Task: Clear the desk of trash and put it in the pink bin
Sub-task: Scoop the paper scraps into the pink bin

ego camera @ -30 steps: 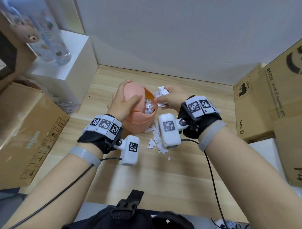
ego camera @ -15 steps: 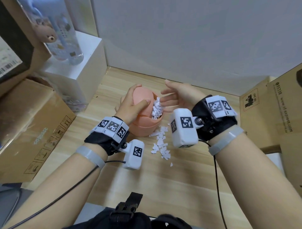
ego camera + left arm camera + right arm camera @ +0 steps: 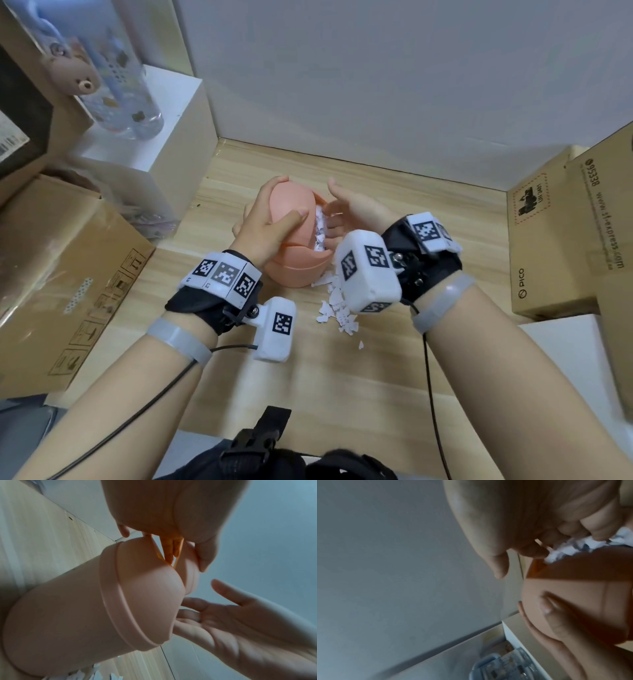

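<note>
A small pink bin with a swing lid stands at the middle of the wooden desk. My left hand grips the domed lid from the left, thumb on its near face, and holds it tilted. Torn white paper scraps stick out of the gap on the right of the lid. My right hand is spread, its fingers pressing on those scraps at the opening. More scraps lie on the desk just in front of the bin, partly hidden by the right wrist camera. The right wrist view shows fingertips on the paper.
Cardboard boxes are stacked along the left, and others stand at the right edge. A white box at the back left carries a clear bottle. A grey wall closes the back.
My right hand held a clump of scraps above the bin, let it go into the opening, and now pushes it down with spread fingers. The left hand has kept its grip on the lid.
</note>
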A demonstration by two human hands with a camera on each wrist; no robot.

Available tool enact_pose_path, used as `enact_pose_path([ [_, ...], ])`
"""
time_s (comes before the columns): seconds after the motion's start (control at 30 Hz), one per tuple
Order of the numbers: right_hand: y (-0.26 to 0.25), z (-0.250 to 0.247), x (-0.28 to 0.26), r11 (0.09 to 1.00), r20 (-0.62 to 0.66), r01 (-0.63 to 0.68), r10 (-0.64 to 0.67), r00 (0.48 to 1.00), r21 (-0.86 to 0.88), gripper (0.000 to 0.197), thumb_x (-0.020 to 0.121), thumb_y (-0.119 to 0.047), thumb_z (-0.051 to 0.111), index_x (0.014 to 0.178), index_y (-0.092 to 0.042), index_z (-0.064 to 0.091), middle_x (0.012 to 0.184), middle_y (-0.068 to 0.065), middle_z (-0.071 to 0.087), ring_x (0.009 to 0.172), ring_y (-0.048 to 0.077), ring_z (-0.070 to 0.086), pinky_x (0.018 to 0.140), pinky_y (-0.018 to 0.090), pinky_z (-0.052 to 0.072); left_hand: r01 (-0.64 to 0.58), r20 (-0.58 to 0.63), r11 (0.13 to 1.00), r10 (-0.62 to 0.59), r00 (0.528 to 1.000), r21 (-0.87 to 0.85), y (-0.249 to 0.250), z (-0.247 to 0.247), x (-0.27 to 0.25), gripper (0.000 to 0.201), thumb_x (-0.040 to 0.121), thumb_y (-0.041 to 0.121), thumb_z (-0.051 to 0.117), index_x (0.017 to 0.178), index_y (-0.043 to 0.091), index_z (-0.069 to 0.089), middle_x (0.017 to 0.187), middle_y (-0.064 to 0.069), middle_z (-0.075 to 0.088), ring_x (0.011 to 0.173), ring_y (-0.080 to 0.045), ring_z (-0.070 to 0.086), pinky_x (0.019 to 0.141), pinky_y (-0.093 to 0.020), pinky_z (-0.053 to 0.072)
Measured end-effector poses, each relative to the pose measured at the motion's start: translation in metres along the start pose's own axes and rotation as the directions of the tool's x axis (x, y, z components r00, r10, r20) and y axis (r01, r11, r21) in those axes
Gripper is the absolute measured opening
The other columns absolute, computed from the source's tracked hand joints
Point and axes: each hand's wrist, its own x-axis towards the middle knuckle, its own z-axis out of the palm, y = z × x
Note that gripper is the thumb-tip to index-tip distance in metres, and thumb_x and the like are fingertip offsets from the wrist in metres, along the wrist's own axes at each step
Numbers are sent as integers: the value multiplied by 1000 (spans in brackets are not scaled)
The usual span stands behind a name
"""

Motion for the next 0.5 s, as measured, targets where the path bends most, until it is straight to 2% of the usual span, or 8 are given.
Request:
enact_pose_path([
  [0.1, 3, -26, -16, 993, -37, 96, -98, 994, -72, 26, 91, -36, 47, 84, -14, 59, 80, 3, 59, 71, 16, 56, 68, 25, 49, -5, -4, 1000, 5, 1000, -15, 1, 2, 0, 45, 59, 64, 55, 98, 74, 35, 125, 8, 47, 128, -27, 41, 111, -55, 28],
  [0.23, 33, -64, -16, 971, -299, 144, -197, 934, -188, 15, 91, -23, 49, 93, -15, 62, 99, 6, 64, 84, 17, 60, 70, 22, 46, 3, -1, 1000, -3, 1000, -30, -1, 4, 1, 47, 59, 61, 57, 100, 72, 37, 124, 7, 47, 127, -29, 42, 110, -56, 30],
  [0.27, 47, -74, -8, 962, -373, 126, -211, 903, -240, 18, 90, -20, 51, 102, -11, 62, 108, 8, 62, 94, 19, 58, 75, 22, 45, 5, -4, 1000, -5, 1000, -29, -2, 3, 1, 48, 59, 61, 58, 102, 71, 38, 125, 5, 47, 126, -30, 42, 109, -56, 31],
  [0.33, 79, -90, 10, 932, -466, 36, -213, 859, -359, 39, 91, -19, 50, 127, -6, 48, 135, 11, 48, 122, 24, 47, 97, 30, 40, 8, -29, 999, -9, 1000, -51, 1, 2, 0, 53, 60, 57, 60, 109, 64, 41, 131, 0, 47, 125, -28, 44, 109, -52, 34],
  [0.37, 94, -95, 18, 921, -477, -12, -191, 858, -389, 48, 91, -21, 49, 135, -6, 38, 144, 11, 38, 132, 26, 37, 109, 35, 31, -3, -54, 998, 0, 999, -68, 3, 3, -2, 57, 61, 52, 60, 116, 56, 43, 133, -1, 47, 124, -26, 45, 109, -46, 36],
  [0.4, 108, -99, 25, 907, -477, -53, -170, 862, -418, 54, 92, -24, 47, 139, -5, 30, 150, 12, 27, 138, 27, 27, 115, 40, 23, -22, -83, 997, 16, 996, -78, 3, 3, -2, 61, 64, 45, 61, 122, 46, 44, 132, 1, 47, 122, -21, 45, 107, -37, 37],
  [0.47, 127, -100, 41, 871, -470, -101, -159, 868, -482, 59, 93, -30, 42, 142, -5, 20, 155, 14, 10, 143, 29, 11, 117, 46, 11, -60, -142, 995, 49, 989, -77, 3, 2, -3, 61, 70, 30, 59, 130, 25, 45, 126, 7, 47, 116, -12, 45, 98, -17, 38],
  [0.5, 132, -96, 46, 851, -453, -107, -163, 876, -514, 60, 95, -32, 39, 144, -7, 15, 157, 11, 2, 144, 28, 3, 118, 47, 6, -71, -170, 995, 58, 984, -70, 2, 0, -3, 60, 72, 24, 58, 130, 21, 45, 123, 9, 48, 112, -8, 45, 92, -8, 37],
])
